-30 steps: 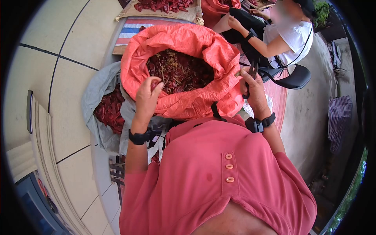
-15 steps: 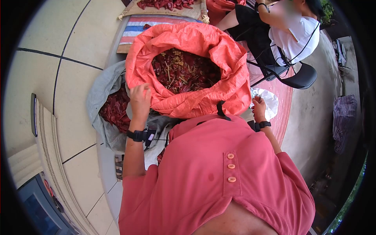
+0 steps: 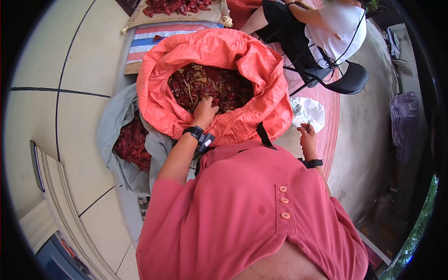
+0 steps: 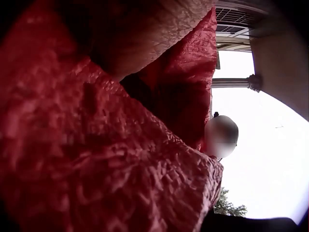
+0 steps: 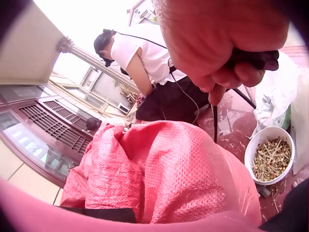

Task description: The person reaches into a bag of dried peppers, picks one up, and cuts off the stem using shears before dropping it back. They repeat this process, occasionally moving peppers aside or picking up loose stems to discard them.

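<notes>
A large red woven sack stands open in front of me, holding dried chili peppers mixed with stems. My left hand reaches over its near rim, fingers bent down among the peppers. At the fingertips it pinches a dark red chili pepper. In the left wrist view the sack's cloth fills most of the picture and hides the fingertips. Out to the right of the sack, my right hand grips scissors. Their dark handle shows inside the curled fingers in the right wrist view, blades downward.
Left of the red sack is a grey sack with red chilies. A white bucket of cut stems stands at the right. Beyond, a person in a white shirt sits on a black chair. More chilies lie on a mat.
My left hand went from the red sack's opening, with a chili, to above the grey sack, then back among the peppers. My right hand with the scissors moved away from the sack's right rim and lower.
</notes>
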